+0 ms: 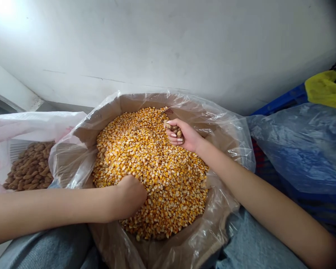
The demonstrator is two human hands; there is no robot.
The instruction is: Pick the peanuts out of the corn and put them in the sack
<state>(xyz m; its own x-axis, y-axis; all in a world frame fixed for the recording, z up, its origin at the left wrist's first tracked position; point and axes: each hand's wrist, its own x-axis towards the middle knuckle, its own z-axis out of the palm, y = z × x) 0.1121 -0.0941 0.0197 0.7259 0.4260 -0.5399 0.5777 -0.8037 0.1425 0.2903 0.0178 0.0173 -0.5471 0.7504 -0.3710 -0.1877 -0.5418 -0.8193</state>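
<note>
A box lined with clear plastic (pixel 235 138) holds a heap of yellow corn kernels (pixel 156 168). My left hand (pixel 133 196) is in the near left part of the corn, its fingers buried out of sight. Over the far right part of the heap, my right hand (pixel 182 135) is closed around several unshelled peanuts (pixel 174 130), which show between the thumb and curled fingers. A few more peanuts seem to lie among the kernels, such as one (pixel 134 128) near the top of the heap.
At the left, a white and pink bag (pixel 42 119) holds many peanuts (pixel 32 166). A pale wall (pixel 168 48) rises behind the box. Clear plastic (pixel 305 142) and a yellow bag (pixel 326 89) lie on a blue crate (pixel 282 100) at the right.
</note>
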